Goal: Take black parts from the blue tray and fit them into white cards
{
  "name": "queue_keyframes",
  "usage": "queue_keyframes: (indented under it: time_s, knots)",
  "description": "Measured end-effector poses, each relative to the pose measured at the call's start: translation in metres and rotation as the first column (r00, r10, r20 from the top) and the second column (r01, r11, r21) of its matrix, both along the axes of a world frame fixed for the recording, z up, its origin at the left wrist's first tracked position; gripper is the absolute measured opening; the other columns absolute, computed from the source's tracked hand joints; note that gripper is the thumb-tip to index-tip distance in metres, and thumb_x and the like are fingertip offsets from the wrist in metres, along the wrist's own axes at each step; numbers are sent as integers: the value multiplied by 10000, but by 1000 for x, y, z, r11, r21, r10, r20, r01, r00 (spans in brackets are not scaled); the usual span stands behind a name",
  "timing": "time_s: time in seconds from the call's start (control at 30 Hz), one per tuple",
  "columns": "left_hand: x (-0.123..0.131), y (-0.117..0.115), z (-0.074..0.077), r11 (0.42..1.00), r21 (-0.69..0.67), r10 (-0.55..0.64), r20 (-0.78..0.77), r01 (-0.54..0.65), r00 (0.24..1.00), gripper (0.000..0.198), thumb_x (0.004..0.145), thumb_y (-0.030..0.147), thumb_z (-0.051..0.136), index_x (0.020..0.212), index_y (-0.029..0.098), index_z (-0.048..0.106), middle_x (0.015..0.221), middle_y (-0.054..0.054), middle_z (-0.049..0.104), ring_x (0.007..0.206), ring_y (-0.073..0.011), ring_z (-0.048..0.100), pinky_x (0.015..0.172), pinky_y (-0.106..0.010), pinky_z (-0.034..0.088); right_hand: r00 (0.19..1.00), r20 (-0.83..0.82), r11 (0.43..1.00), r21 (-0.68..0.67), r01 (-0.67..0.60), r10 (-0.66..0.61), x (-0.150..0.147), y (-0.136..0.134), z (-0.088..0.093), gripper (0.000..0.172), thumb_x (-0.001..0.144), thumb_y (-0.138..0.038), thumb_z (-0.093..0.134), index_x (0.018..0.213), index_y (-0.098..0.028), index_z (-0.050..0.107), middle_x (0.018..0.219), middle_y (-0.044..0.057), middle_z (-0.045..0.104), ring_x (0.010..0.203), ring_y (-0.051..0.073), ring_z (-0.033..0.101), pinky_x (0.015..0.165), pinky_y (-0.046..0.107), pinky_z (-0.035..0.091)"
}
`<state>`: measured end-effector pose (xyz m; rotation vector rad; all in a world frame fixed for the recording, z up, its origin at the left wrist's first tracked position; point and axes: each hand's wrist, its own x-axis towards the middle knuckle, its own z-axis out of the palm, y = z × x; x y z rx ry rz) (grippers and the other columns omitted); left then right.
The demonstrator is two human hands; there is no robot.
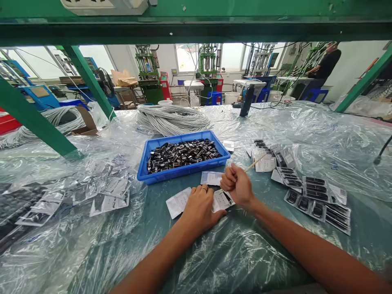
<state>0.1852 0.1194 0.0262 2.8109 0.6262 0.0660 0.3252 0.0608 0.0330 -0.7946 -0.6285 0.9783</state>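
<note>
My left hand [200, 206] lies flat, fingers spread, on small white packets. One packet [177, 203] shows at its left, and another [221, 201] with dark contents shows at its right. My right hand [237, 184] is closed round a thin pale stick [256, 162], just above and right of the right packet. A further white packet [211, 178] lies between the hands and the tray. Behind them stands a blue tray [183, 171] filled with small black parts with metal ends [183, 154].
Packets with black pieces [317, 190] lie in rows at the right. More clear packets [110, 198] are heaped at the left. Coiled grey cable [174, 119] sits behind the tray. Green posts [33, 116] frame the plastic-covered table. A person [327, 63] sits at the far right.
</note>
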Motion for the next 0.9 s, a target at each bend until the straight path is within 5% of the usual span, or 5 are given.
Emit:
queue_keyframes:
  time_s: [0.37, 0.9]
  knots:
    - [5, -2, -6, 984, -173, 47, 48, -38, 998, 557, 681, 461, 795, 1104, 155, 601, 1116, -127, 595, 1057, -306, 549, 902, -418, 446, 974, 156, 986, 3, 166, -164, -25, 11, -19, 540, 855, -496, 542, 463, -220, 294, 424, -84, 215, 381, 61, 175, 408, 258, 150]
    - [5, -2, -9, 960, -275, 100, 164, -52, 981, 451, 652, 418, 787, 1012, 189, 640, 1028, -81, 650, 990, -288, 585, 833, -391, 452, 936, 286, 966, -96, 241, -205, -30, 17, -25, 513, 855, -483, 517, 468, -231, 294, 428, -65, 239, 404, 88, 200, 419, 277, 174]
